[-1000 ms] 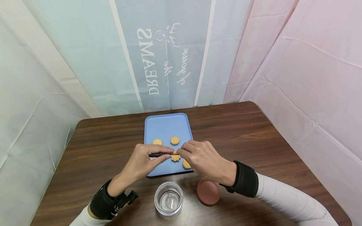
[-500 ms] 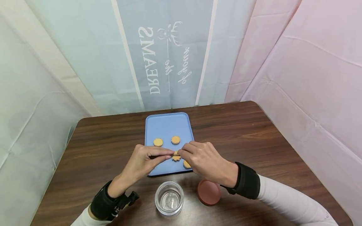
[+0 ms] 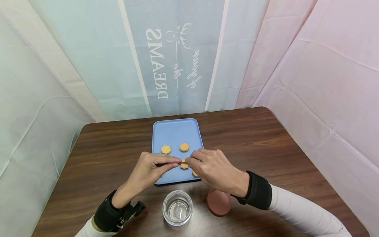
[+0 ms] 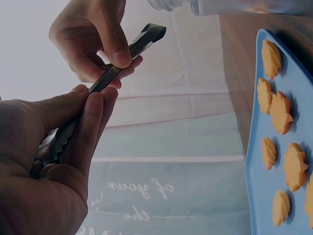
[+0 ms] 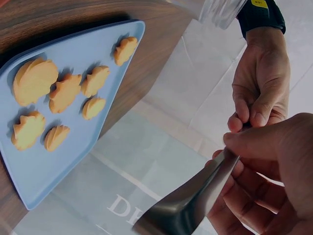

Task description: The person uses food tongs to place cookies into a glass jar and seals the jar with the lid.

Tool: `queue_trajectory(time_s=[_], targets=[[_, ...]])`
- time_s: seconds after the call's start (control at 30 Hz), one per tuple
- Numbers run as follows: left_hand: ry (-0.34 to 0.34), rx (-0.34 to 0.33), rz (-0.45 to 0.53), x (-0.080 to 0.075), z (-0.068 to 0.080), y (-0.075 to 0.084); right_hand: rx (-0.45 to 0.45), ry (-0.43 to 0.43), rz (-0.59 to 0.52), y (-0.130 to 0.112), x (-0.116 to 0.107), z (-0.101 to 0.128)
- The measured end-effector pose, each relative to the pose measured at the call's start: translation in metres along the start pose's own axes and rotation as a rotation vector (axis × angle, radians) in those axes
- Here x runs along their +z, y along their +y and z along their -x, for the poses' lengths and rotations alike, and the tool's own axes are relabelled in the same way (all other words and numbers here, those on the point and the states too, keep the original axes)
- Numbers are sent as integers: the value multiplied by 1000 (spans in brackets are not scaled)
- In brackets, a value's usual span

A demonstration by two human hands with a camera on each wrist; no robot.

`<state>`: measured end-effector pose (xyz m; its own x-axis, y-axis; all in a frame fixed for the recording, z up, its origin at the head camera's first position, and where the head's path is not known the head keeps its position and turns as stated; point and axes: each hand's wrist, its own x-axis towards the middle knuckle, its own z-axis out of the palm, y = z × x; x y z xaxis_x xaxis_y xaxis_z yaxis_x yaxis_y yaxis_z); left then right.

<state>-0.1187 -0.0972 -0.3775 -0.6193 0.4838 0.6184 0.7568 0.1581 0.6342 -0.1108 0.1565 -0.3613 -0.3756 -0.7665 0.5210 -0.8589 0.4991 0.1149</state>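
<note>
A pair of metal tongs (image 5: 181,205) is held level between the two hands above the tray. My left hand (image 3: 151,168) pinches the serrated end, fingers and thumb wrapped along it in the left wrist view. Further along, the thumb and fingers of my right hand (image 3: 214,166) grip the tongs, and a broad, smooth metal end sticks out beyond them in the right wrist view. Below the hands lies a blue tray (image 3: 174,131) with several flower-shaped cookies (image 4: 295,166) spread over it. The hands hide some cookies in the head view.
Nearest the person stands a clear glass jar (image 3: 177,208), its mouth uncovered. A reddish-brown round lid (image 3: 218,202) lies to its right, under the right forearm. The dark wooden table (image 3: 242,135) reaches back to a hanging printed cloth (image 3: 186,65).
Less of the tongs shows between the left fingers than one second ago, as these have drawn closer together. The right hand keeps nearly the same place; tray, jar and lid stay put.
</note>
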Motion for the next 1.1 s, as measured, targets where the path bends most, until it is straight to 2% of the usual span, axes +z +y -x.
queue_trajectory(time_s=[0.4, 0.6, 0.67, 0.9, 1.1], targets=[[10, -13, 1, -2, 3, -2, 92, -55, 29, 2, 0, 1], [-4, -58, 22, -5, 4, 0, 147, -79, 20, 7, 4, 5], [-6, -70, 24, -6, 4, 0, 153, -78, 24, 8, 5, 6], [3, -37, 12, -8, 5, 1, 165, -58, 37, 9, 9, 8], [-9, -62, 21, -9, 5, 2, 156, -32, 42, 9, 14, 11]])
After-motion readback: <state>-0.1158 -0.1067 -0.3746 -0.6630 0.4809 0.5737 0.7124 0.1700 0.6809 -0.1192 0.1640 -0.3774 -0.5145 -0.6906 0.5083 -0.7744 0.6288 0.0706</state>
